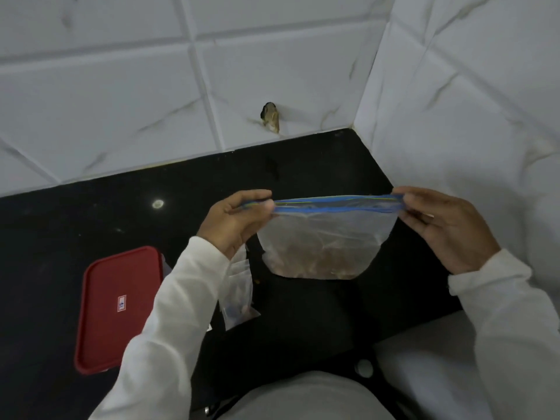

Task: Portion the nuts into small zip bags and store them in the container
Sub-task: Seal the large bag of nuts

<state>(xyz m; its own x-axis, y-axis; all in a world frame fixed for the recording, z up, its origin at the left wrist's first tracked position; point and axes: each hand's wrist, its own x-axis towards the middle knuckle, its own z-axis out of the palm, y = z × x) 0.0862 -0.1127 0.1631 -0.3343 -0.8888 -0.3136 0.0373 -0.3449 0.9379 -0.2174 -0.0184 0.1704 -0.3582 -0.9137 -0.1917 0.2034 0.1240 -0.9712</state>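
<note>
A large clear zip bag (pixel 327 237) with a blue zip strip hangs above the black counter (pixel 91 225), brown nuts piled in its bottom. My left hand (pixel 233 219) pinches the left end of the zip strip. At the strip's right end, my right hand (pixel 448 228) pinches it, so the top is stretched taut between both hands. Small clear zip bags (pixel 239 295) lie on the counter below my left forearm, partly hidden by the sleeve. A container with a red lid (pixel 118 307) sits at the lower left.
White tiled walls (pixel 151 86) meet in a corner at the back right. A small hole with brownish debris (pixel 270 117) marks the back wall just above the counter. The counter's front edge runs near my body.
</note>
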